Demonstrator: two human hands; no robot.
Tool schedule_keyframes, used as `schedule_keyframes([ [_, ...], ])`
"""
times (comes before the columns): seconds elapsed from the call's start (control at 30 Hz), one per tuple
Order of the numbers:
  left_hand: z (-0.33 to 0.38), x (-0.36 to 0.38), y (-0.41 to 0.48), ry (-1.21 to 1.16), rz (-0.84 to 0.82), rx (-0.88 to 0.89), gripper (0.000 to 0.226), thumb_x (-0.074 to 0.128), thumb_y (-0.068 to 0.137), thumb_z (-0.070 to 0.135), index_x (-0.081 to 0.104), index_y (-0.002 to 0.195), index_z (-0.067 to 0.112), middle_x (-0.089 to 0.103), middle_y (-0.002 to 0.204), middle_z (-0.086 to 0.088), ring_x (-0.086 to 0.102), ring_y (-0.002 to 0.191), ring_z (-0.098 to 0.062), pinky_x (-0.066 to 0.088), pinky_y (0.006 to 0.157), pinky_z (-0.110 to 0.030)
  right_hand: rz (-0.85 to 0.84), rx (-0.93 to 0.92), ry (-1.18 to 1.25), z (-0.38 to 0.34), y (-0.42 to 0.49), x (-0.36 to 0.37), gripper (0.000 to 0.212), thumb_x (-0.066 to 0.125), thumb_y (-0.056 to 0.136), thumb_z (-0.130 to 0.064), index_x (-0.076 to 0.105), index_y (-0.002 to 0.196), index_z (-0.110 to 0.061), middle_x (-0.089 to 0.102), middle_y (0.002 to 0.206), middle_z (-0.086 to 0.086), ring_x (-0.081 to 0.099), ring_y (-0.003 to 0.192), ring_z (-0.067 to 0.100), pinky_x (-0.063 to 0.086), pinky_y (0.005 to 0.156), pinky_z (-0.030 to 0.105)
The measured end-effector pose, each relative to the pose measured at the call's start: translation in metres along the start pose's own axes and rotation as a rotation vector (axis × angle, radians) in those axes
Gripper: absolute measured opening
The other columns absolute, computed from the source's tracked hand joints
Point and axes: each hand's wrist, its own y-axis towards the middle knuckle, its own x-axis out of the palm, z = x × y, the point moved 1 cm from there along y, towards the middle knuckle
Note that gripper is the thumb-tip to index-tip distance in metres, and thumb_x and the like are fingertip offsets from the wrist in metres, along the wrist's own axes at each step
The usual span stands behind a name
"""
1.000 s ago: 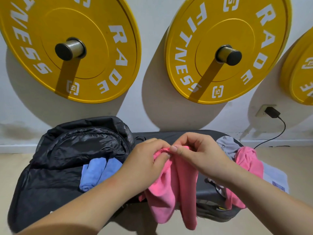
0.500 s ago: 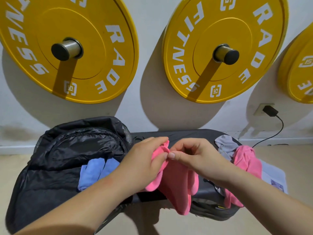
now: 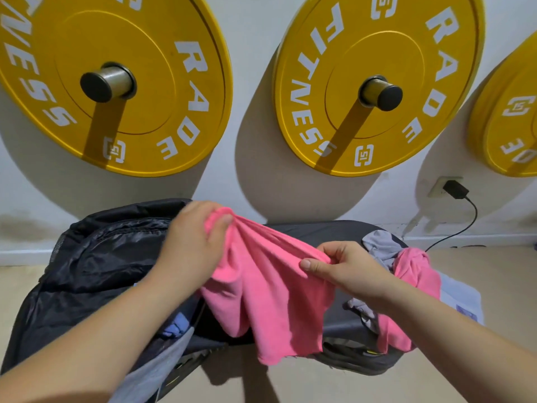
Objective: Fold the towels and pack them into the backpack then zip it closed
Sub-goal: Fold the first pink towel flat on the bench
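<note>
A pink towel point(image 3: 261, 295) hangs stretched between both hands over a dark padded bench point(image 3: 328, 231). My left hand point(image 3: 191, 245) pinches its upper left corner and my right hand point(image 3: 345, 266) pinches the corner lower to the right. The black backpack point(image 3: 96, 257) lies open at the left on the bench, with a blue towel point(image 3: 174, 327) partly visible inside, mostly hidden by my left forearm. At the right end of the bench lies a pile with a second pink towel point(image 3: 418, 271) and a grey towel point(image 3: 377, 245).
Three yellow weight plates hang on the wall behind, one on the left point(image 3: 110, 82), one in the middle point(image 3: 377, 82), one at the right edge point(image 3: 511, 117). A black plug point(image 3: 454, 189) and cable sit in a wall socket at right. Beige floor lies below the bench.
My hands have moved apart, the left up and to the left, the right to the right. The pink towel, bunched between them before, is now spread out.
</note>
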Motion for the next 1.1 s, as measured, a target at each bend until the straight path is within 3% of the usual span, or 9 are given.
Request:
schedule_keyframes([
  [0.17,-0.015,-0.005,-0.008,-0.022,-0.147,-0.174,0.011,0.063,0.094,0.013,0.073,0.09,0.018,0.071,0.089,0.004,0.065,0.09,-0.018,0.046,0.08,-0.028,0.092,0.031,0.266,0.001,0.001,-0.001,0.019,0.077,0.087,-0.023,0.078,0.095,-0.005,0.074,0.086,0.008,0.06,0.077,0.017,0.048,0.064,0.028],
  [0.33,0.0,-0.003,-0.013,-0.132,-0.146,-0.174,0.018,0.063,0.096,0.011,0.079,0.09,0.017,0.068,0.08,0.025,0.065,0.088,-0.001,0.045,0.075,-0.011,0.163,-0.039,0.391,-0.024,0.0,0.007,0.026,0.066,0.096,-0.03,0.077,0.095,-0.006,0.076,0.093,0.019,0.066,0.08,0.018,0.051,0.074,0.035],
  [0.43,0.004,-0.013,-0.007,-0.137,-0.045,-0.21,0.019,0.063,0.096,0.012,0.079,0.087,0.016,0.074,0.083,0.014,0.067,0.085,-0.005,0.049,0.082,-0.023,0.204,-0.083,0.374,-0.036,-0.001,0.011,0.039,0.066,0.096,-0.037,0.071,0.092,0.002,0.07,0.083,0.026,0.061,0.073,0.021,0.048,0.07,0.036],
  [0.5,0.006,-0.019,-0.008,-0.157,0.013,-0.308,0.019,0.063,0.096,0.016,0.078,0.084,0.018,0.075,0.083,0.009,0.069,0.085,-0.011,0.051,0.081,-0.031,0.242,-0.11,0.347,-0.042,-0.003,0.012,0.055,0.066,0.095,-0.044,0.061,0.086,0.009,0.055,0.07,0.016,0.049,0.069,0.02,0.04,0.066,0.037],
  [0.6,0.022,-0.018,-0.017,-0.369,-0.015,-0.512,0.019,0.069,0.093,0.019,0.077,0.076,0.016,0.076,0.075,0.0,0.068,0.073,-0.014,0.05,0.071,-0.03,0.322,-0.142,0.28,-0.05,-0.005,0.014,0.056,0.061,0.099,-0.041,0.05,0.077,0.009,0.039,0.067,0.004,0.038,0.065,0.015,0.033,0.061,0.031],
  [0.77,0.051,-0.016,-0.017,-0.424,-0.031,-0.464,0.016,0.07,0.093,0.018,0.075,0.079,0.012,0.075,0.071,-0.001,0.063,0.063,-0.007,0.049,0.063,-0.023,0.294,-0.218,0.094,-0.054,-0.011,0.021,0.052,0.057,0.1,-0.032,0.046,0.065,0.005,0.032,0.061,0.005,0.031,0.058,0.011,0.023,0.053,0.029],
  [0.83,0.056,-0.013,-0.014,-0.491,-0.063,-0.531,0.019,0.069,0.094,0.02,0.072,0.078,0.009,0.07,0.062,0.0,0.06,0.057,-0.009,0.047,0.057,-0.024,0.259,-0.234,0.092,-0.055,-0.011,0.022,0.043,0.063,0.097,-0.031,0.062,0.07,0.002,0.046,0.058,0.011,0.04,0.059,0.01,0.033,0.054,0.031],
  [0.93,0.068,-0.003,-0.011,-0.514,-0.118,-0.555,0.023,0.068,0.095,0.022,0.069,0.076,0.009,0.064,0.057,0.001,0.051,0.048,-0.008,0.042,0.049,-0.022,0.256,-0.202,0.253,-0.06,-0.012,0.021,0.016,0.077,0.088,-0.023,0.076,0.08,-0.009,0.072,0.074,0.018,0.058,0.064,0.012,0.05,0.06,0.033],
  [1.1,0.084,0.021,-0.027,-0.641,-0.094,-0.522,0.014,0.068,0.095,0.02,0.076,0.086,0.013,0.077,0.081,-0.011,0.074,0.077,-0.029,0.057,0.074,-0.041,0.211,-0.224,0.312,-0.067,-0.017,0.025,0.015,0.074,0.09,-0.021,0.075,0.08,-0.009,0.071,0.069,0.016,0.056,0.057,0.012,0.045,0.054,0.029],
])
